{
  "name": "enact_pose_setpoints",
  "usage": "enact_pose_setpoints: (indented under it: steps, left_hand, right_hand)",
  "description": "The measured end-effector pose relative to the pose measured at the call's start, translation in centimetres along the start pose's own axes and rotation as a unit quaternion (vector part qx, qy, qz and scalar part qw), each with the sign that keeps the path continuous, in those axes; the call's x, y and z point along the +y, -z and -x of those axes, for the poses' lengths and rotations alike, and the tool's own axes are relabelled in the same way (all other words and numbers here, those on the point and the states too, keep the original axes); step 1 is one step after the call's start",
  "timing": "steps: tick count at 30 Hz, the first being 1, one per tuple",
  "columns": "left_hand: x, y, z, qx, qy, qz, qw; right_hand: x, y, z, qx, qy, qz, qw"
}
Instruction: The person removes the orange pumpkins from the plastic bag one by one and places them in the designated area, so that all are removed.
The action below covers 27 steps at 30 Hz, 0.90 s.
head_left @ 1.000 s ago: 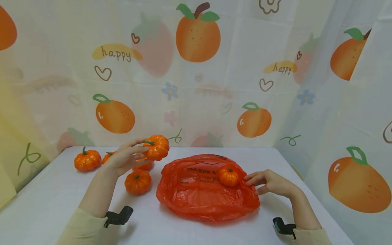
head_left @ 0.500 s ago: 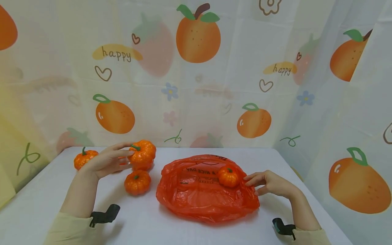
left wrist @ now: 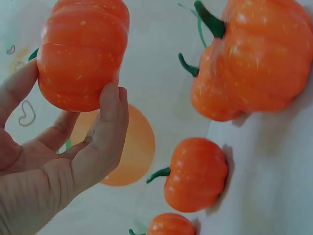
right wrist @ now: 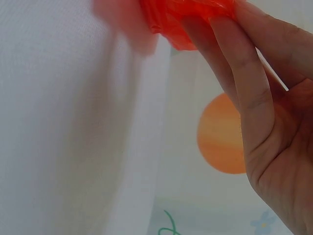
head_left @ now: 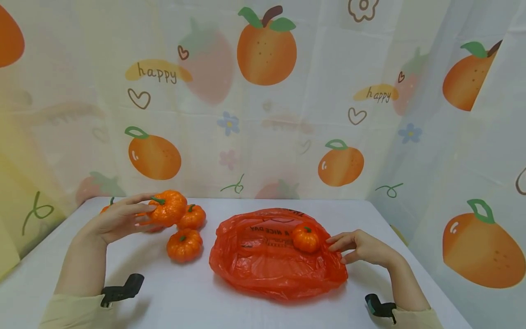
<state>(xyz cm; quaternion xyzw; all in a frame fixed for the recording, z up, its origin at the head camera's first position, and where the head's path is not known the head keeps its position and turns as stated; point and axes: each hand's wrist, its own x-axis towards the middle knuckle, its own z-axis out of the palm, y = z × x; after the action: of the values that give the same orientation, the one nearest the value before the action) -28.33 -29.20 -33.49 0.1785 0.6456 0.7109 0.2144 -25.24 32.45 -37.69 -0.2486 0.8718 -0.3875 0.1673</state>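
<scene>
In the head view my left hand (head_left: 117, 221) grips a small orange toy pumpkin (head_left: 169, 208) with a green stem, held up above the table. The left wrist view shows its fingertips and thumb around the sides of the held pumpkin (left wrist: 83, 54). My right hand (head_left: 365, 246) pinches the right edge of a red plastic bag (head_left: 279, 281), which lies spread with its mouth open. Another pumpkin (head_left: 306, 238) sits inside the bag on the right. In the right wrist view thumb and fingers meet on the red film (right wrist: 183, 34).
Left of the bag stand a front pumpkin (head_left: 185, 246) and one behind it (head_left: 193, 217). Further pumpkins at the back left are partly hidden by the left hand. A white table (head_left: 230, 315) carries everything, with a fruit-print curtain (head_left: 279, 151) behind.
My left hand has carried its pumpkin leftward, away from the bag and slightly lower, uncovering a pumpkin behind. The right hand and the bag stay practically where they were.
</scene>
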Motion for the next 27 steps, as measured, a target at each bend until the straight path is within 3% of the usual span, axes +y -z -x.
enact_pose_setpoints:
  steps: [7,22,27]
  left_hand:
    - [-0.5,1.1,1.1,0.07,0.056,-0.018,0.9958]
    - [-2.9,4.2,2.4,0.116,0.122,-0.021,0.9855]
    - [-4.1,6.0,2.6,0.141,0.144,-0.021,0.9792]
  right_hand:
    - [-0.1,0.0,0.1,0.002,-0.003,-0.002,1.0]
    - [-0.1,0.0,0.0,0.001,0.007,0.009,1.0]
    - [0.0,0.0,0.0,0.001,0.006,0.009,1.0]
